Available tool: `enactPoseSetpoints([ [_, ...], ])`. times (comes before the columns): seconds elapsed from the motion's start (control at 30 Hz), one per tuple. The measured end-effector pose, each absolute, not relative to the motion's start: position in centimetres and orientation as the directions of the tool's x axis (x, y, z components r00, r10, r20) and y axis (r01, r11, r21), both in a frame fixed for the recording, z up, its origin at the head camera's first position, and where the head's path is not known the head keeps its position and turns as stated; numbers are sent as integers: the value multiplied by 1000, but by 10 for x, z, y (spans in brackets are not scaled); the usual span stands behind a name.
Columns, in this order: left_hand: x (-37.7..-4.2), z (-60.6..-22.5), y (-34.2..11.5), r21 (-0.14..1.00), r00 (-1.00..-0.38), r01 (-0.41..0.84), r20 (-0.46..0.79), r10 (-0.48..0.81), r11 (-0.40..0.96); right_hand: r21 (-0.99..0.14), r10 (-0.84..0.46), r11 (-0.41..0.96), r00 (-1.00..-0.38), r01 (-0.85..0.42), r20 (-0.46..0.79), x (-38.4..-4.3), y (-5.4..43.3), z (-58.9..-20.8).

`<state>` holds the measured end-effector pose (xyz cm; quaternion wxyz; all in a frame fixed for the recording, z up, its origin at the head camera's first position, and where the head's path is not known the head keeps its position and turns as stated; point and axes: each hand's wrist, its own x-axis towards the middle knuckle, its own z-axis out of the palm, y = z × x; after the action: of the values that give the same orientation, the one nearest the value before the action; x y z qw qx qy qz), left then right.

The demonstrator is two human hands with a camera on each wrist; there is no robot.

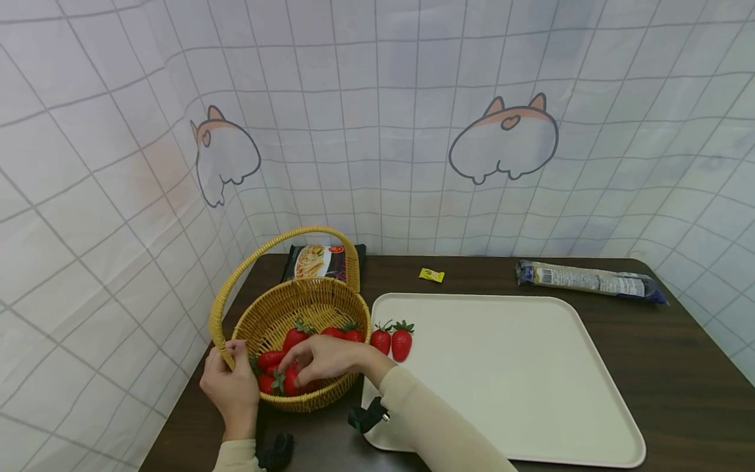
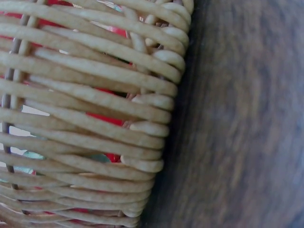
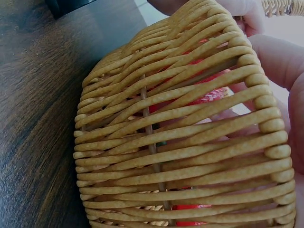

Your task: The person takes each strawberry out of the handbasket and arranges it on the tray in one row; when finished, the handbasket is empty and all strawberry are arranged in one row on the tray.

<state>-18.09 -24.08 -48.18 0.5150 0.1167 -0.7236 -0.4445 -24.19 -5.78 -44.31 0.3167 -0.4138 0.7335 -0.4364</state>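
A yellow wicker basket (image 1: pixel 333 298) with a tall arched handle (image 1: pixel 268 246) stands at the left of the table, with several red strawberries inside. At its near left edge my left hand (image 1: pixel 230 387) grips the foot of the handle. My right hand (image 1: pixel 333 357) reaches over the rim into the basket, thumb and fingers curled about a strawberry (image 1: pixel 291 380) with green leaves. The palm hides part of the fruit below. Through the weave in the right wrist view, a strawberry (image 3: pixel 209 95) shows beside the fingers. The left wrist view shows the basket wall (image 2: pixel 85 95) close up.
Right of the basket lies a large white tray (image 1: pixel 501 380), two strawberries (image 1: pixel 402 342) at its left edge. Behind are a dark food packet (image 1: pixel 321 262), a small yellow wrapped sweet (image 1: pixel 432 275) and a long plastic package (image 1: pixel 590 280). A gridded curtain (image 1: pixel 383 131) closes the back.
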Motion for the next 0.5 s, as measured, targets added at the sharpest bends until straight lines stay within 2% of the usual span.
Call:
enactPoseSetpoints([
  [0.17, -180, -481, -240, 765, -450, 286, 639, -623, 577, -903, -850, 261, -524, -341, -47, -240, -55, -442],
  [0.33, -180, -481, -242, 758, -446, 295, 648, -617, 582, -944, -792, 167, -608, -286, 44, -233, -52, -440],
  [0.5, -182, -479, -241, 757, -432, 280, 648, -627, 590, -903, -683, 132, -697, -410, 216, -224, -45, -436],
])
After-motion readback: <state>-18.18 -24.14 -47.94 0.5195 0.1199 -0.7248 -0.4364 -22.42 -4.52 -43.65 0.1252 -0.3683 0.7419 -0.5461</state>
